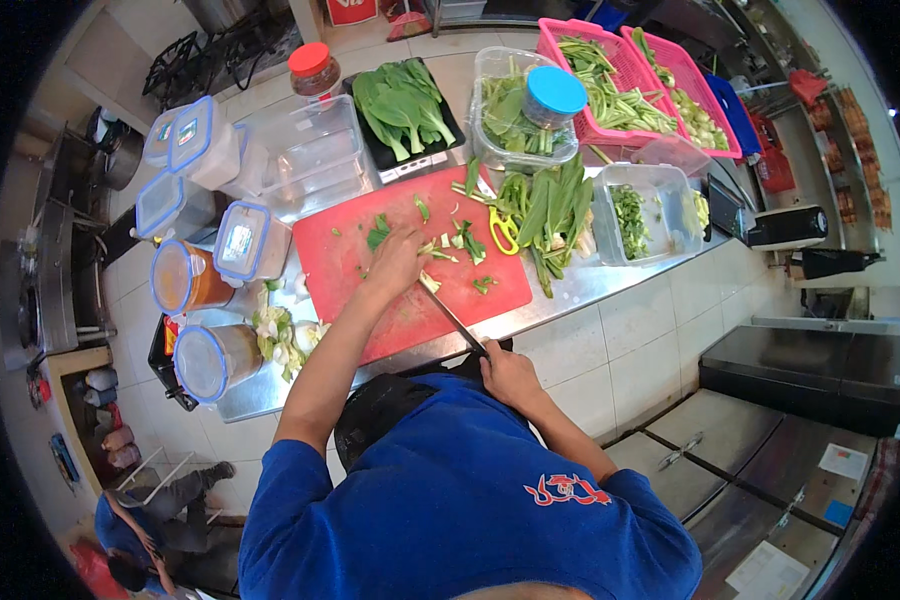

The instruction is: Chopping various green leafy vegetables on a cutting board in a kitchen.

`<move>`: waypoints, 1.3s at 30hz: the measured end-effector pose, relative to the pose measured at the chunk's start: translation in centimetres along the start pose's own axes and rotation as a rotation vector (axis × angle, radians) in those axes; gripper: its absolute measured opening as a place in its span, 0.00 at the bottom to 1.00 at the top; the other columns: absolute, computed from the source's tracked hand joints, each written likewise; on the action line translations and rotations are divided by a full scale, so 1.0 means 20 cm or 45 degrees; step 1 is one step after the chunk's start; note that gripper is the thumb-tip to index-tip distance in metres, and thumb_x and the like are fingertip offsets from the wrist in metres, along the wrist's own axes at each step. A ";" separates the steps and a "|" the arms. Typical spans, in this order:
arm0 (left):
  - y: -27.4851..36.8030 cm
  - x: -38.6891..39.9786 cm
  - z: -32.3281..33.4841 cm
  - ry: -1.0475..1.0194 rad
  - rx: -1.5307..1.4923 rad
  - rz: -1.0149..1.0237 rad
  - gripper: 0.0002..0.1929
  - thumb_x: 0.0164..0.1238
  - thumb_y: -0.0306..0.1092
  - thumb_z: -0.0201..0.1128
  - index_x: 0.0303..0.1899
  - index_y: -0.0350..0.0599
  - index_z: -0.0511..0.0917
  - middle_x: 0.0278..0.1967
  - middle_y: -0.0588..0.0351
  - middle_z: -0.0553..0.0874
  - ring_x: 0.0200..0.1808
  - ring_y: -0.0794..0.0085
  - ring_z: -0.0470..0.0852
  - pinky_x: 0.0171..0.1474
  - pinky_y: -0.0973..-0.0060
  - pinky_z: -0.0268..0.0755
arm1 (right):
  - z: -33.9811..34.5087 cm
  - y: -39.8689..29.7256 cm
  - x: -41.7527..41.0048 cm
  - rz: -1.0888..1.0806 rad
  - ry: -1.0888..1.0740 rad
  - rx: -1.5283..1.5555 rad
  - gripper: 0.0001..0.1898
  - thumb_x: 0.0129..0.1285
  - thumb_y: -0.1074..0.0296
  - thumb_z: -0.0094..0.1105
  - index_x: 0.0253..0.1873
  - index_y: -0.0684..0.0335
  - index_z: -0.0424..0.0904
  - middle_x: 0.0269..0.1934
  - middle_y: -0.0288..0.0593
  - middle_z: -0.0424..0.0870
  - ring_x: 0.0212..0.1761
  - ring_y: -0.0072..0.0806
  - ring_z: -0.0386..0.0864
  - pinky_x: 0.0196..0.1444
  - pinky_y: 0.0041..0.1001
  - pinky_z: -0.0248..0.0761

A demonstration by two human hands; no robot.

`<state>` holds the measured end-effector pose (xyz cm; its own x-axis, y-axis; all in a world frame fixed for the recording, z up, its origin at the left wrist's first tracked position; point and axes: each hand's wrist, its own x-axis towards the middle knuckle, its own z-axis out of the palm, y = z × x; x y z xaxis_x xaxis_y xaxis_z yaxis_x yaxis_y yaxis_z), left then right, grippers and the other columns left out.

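Note:
A red cutting board [367,322] lies on the steel table before me. My right hand [511,375] grips the dark handle of a kitchen knife [450,313], whose blade reaches over the board toward my left hand [399,259]. Bent over the board, the left hand presses on leafy greens [379,232], partly hidden under its fingers. Cut pieces of green vegetable [469,241] are scattered to its right. Yellow-handled scissors [504,231] rest at the board's right edge, beside a heap of long-leaved greens [562,206].
Lidded plastic containers [251,241] crowd the left side, near vegetable trimmings [277,330]. Bok choy [405,105] lies on a black tray over a scale behind the board. A clear tub [671,240] holds chopped greens; pink baskets [630,124] stand beyond. A person [142,525] sits at lower left.

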<state>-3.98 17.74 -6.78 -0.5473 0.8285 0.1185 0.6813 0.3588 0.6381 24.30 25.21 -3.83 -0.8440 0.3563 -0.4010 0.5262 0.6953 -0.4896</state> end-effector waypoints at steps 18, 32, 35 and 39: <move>-0.18 -0.11 -0.22 0.170 -0.052 -0.151 0.13 0.58 0.28 0.61 0.46 0.39 0.76 0.43 0.44 0.82 0.47 0.46 0.80 0.49 0.55 0.73 | -0.09 0.03 0.00 -0.025 0.021 -0.010 0.14 0.66 0.64 0.53 0.52 0.66 0.70 0.29 0.58 0.84 0.33 0.54 0.83 0.38 0.50 0.76; 0.17 0.03 0.09 0.052 0.173 0.437 0.12 0.49 0.30 0.65 0.39 0.46 0.85 0.48 0.54 0.80 0.57 0.60 0.73 0.59 0.57 0.60 | -0.24 0.18 0.05 0.243 0.411 0.527 0.12 0.65 0.63 0.58 0.41 0.67 0.71 0.26 0.64 0.80 0.33 0.62 0.80 0.35 0.49 0.72; 0.20 0.12 0.26 0.002 0.393 0.450 0.08 0.51 0.32 0.66 0.35 0.48 0.86 0.47 0.56 0.80 0.57 0.63 0.73 0.58 0.60 0.61 | -0.26 0.21 0.03 0.328 0.450 0.538 0.12 0.65 0.63 0.59 0.41 0.67 0.71 0.27 0.64 0.80 0.34 0.63 0.80 0.34 0.47 0.72; 0.26 0.16 0.23 -0.207 0.380 0.303 0.07 0.53 0.33 0.66 0.34 0.50 0.86 0.47 0.57 0.80 0.57 0.64 0.72 0.55 0.62 0.62 | -0.19 0.30 -0.01 0.272 0.589 0.640 0.11 0.65 0.64 0.59 0.41 0.67 0.73 0.26 0.62 0.81 0.30 0.59 0.81 0.32 0.45 0.72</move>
<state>0.08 24.28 -6.63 -0.2899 0.9520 0.0989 0.9036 0.2381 0.3561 27.28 31.71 -3.65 -0.6163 0.7582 -0.2128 0.5753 0.2488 -0.7792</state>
